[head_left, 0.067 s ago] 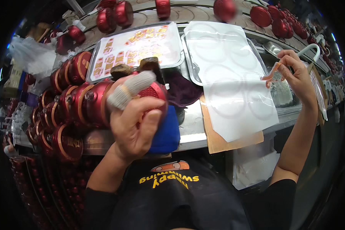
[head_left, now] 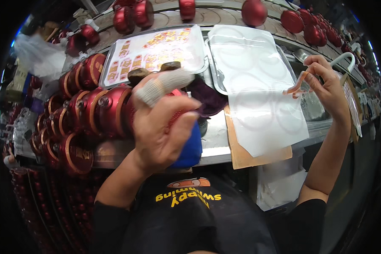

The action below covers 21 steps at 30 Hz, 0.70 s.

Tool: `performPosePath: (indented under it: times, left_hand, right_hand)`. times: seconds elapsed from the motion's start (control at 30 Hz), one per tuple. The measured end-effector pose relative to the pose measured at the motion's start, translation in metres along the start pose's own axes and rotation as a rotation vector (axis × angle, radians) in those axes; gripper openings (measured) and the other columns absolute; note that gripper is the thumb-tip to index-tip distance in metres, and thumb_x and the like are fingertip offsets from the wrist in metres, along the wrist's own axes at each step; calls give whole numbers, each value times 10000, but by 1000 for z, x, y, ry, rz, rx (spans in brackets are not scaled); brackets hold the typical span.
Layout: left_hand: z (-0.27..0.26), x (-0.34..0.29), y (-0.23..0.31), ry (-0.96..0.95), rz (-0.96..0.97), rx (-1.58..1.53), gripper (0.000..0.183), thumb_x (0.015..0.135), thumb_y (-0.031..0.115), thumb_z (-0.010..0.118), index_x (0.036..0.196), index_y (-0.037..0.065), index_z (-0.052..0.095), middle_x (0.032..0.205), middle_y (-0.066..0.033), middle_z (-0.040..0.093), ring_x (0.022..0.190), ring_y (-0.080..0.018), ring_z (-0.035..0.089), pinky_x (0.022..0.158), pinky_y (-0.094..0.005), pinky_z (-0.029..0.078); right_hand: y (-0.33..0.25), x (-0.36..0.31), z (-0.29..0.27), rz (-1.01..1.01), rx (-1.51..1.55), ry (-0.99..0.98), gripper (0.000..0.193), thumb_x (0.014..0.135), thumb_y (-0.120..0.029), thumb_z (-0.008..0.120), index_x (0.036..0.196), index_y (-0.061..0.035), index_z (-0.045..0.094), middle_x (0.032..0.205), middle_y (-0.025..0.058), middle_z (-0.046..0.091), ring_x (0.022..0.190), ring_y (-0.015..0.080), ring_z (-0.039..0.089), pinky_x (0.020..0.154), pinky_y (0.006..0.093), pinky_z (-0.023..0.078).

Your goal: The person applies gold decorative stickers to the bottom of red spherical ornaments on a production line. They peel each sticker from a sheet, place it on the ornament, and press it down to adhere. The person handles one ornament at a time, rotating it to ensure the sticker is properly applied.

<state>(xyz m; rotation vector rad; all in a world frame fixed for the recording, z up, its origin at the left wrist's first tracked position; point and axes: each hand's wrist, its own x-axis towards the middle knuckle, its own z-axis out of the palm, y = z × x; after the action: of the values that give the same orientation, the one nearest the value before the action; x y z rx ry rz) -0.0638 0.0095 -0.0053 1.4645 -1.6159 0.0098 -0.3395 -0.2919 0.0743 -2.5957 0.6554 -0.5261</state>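
Note:
My left hand (head_left: 158, 131), blurred, reaches over a red dotted surface (head_left: 176, 116) beside a row of red round pots (head_left: 108, 108). A white cloth sleeve (head_left: 163, 87) covers one of its fingers, which lies stretched out. Thumb and forefinger stand apart; the hand hides most of the red piece. At the far right my right hand (head_left: 328, 86) pinches a thin, peach-coloured soft strip (head_left: 298, 88), which dangles at the edge of a glossy white sheet (head_left: 252, 106) with faint round outlines. Two dark rounded pads (head_left: 137, 76) show just beyond my left hand.
A metal tray (head_left: 205, 63) behind holds a sheet of small gold-and-red patches (head_left: 135, 61). Dark purple cloth (head_left: 205, 99) and a blue object (head_left: 190, 146) lie mid-bench. Brown board (head_left: 239, 156) juts past the front edge. A metal basin (head_left: 315, 108) sits right; more red pots (head_left: 186, 10) line the back.
My left hand has shifted slightly right, covering more of the red dotted surface, its thumb and forefinger wider apart. My right hand still pinches the strip. The view has shifted a little.

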Motion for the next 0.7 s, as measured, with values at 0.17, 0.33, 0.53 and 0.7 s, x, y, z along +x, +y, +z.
performPosePath:
  times: [0.17, 0.33, 0.53, 0.7]
  left_hand:
    - [32, 47, 27, 107, 117, -82, 540, 838, 192, 782, 1295, 28, 544, 1187, -230, 594, 1160, -421, 517, 1059, -484, 366]
    - [-2, 14, 21, 177, 84, -25, 239, 865, 121, 715, 1038, 29, 579, 979, -189, 604, 924, -410, 583, 858, -493, 461]
    - [-47, -28, 2, 65, -190, -6, 72, 941, 75, 688, 994, 41, 654, 1031, -163, 675, 856, -318, 617, 789, -395, 494]
    - [-48, -27, -17, 219, -169, 373, 140, 931, 191, 689, 943, 60, 641, 1038, -191, 602, 1218, -407, 449, 1063, -551, 323]
  right_hand:
    - [-107, 9, 60, -356, -60, 69, 185, 922, -127, 737, 840, -1, 629, 1130, 142, 643, 1066, 332, 616, 909, 432, 490]
    - [-156, 13, 105, -410, 122, -3, 127, 846, -55, 752, 824, -2, 639, 1130, 169, 634, 1076, 366, 600, 920, 431, 478]
    - [-172, 28, 150, -390, 360, -137, 131, 892, -79, 758, 864, 0, 656, 1136, 156, 623, 1058, 338, 601, 902, 406, 491]
    - [-172, 42, 183, -247, 386, -75, 148, 927, -102, 740, 878, 9, 656, 1164, 172, 615, 1082, 352, 596, 928, 428, 488]
